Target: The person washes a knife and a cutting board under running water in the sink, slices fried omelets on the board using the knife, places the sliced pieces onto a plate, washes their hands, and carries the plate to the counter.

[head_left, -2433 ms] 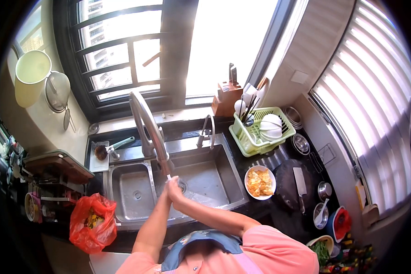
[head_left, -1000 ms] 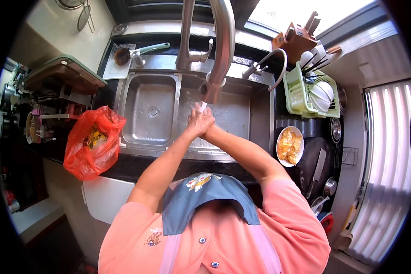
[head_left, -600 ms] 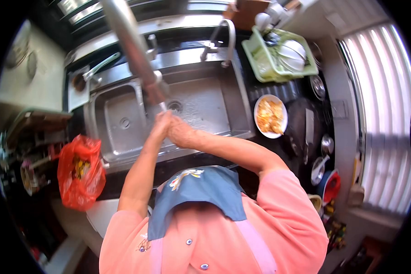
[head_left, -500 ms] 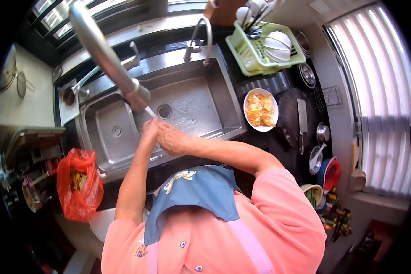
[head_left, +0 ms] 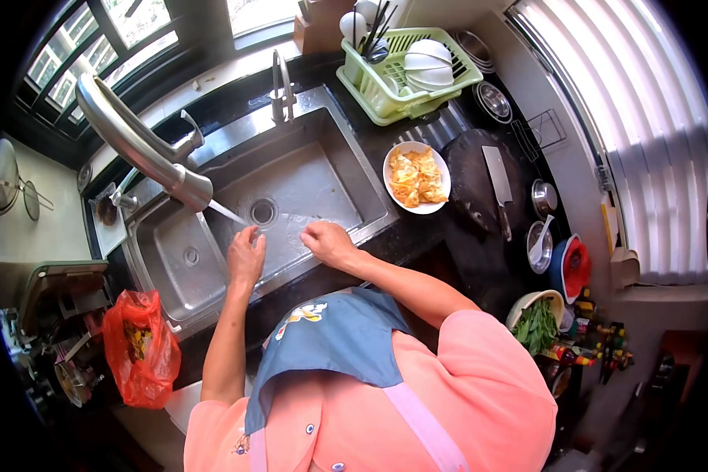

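My left hand is over the front edge of the steel sink, its fingers apart and nothing in them. A stream of water runs from the curved faucet down beside its fingertips. To the right, my right hand hangs above the large basin with its fingers curled in; I see nothing in it. The two hands are apart. Between and beyond them lies the drain, with water on the basin floor.
Right of the sink are a plate of fried eggs, a round chopping board and a cleaver. A green dish rack stands behind. A red plastic bag hangs at left; a bowl of greens sits at right.
My hands were clasped together under the faucet and have come apart, the right one moving right. The water now falls past my left fingertips. The head view has shifted.
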A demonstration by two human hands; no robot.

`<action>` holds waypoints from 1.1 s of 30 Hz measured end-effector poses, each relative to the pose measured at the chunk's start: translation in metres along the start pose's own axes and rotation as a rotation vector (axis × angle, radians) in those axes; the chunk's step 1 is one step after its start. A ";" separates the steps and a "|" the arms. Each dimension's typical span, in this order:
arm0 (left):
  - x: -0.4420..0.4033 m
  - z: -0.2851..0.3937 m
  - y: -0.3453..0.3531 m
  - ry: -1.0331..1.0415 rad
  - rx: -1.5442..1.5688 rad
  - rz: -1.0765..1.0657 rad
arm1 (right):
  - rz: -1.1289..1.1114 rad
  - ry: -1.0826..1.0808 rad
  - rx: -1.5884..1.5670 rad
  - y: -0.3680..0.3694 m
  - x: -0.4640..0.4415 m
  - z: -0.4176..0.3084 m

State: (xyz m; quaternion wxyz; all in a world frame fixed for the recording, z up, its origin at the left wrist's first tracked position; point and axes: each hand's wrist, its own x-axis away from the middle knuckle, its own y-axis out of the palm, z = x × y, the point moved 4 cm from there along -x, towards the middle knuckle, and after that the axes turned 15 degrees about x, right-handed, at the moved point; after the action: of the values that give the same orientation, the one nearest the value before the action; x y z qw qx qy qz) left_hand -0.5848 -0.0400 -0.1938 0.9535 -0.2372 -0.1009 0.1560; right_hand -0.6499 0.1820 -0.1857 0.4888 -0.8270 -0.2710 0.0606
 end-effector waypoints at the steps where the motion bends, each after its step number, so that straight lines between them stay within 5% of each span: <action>1: 0.000 -0.001 0.003 0.001 -0.010 -0.014 | -0.007 0.087 -0.153 -0.003 0.003 0.012; 5: 0.011 -0.021 0.001 -0.052 0.206 0.031 | -0.052 0.538 -0.885 -0.020 0.040 0.083; 9: 0.026 -0.051 -0.027 -0.177 0.323 0.084 | 0.270 0.902 -1.107 -0.055 0.092 0.163; 13: 0.024 -0.053 -0.078 -0.120 0.034 0.217 | 0.447 0.865 -1.176 -0.070 0.105 0.231; 16: 0.007 -0.014 -0.117 0.270 -0.235 0.478 | 0.383 0.787 -1.167 -0.071 0.089 0.255; 19: -0.024 0.011 -0.149 0.285 -0.267 0.510 | 0.352 0.726 -1.216 -0.070 0.085 0.272; 25: -0.093 0.052 -0.166 0.318 -0.303 0.423 | 0.401 0.730 -1.221 -0.073 0.084 0.273; 28: -0.124 0.074 -0.149 0.757 -0.339 0.485 | 0.405 0.728 -1.236 -0.077 0.088 0.261; 33: -0.187 0.111 -0.108 0.706 -1.016 0.163 | 0.402 0.706 -1.205 -0.086 0.101 0.229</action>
State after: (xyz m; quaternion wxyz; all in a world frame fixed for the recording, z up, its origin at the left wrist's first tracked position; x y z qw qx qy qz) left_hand -0.7617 -0.1489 -0.0677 0.6823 -0.7054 0.1774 0.0731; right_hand -0.6816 0.4431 -0.2143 -0.0138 -0.9567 0.0737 -0.2811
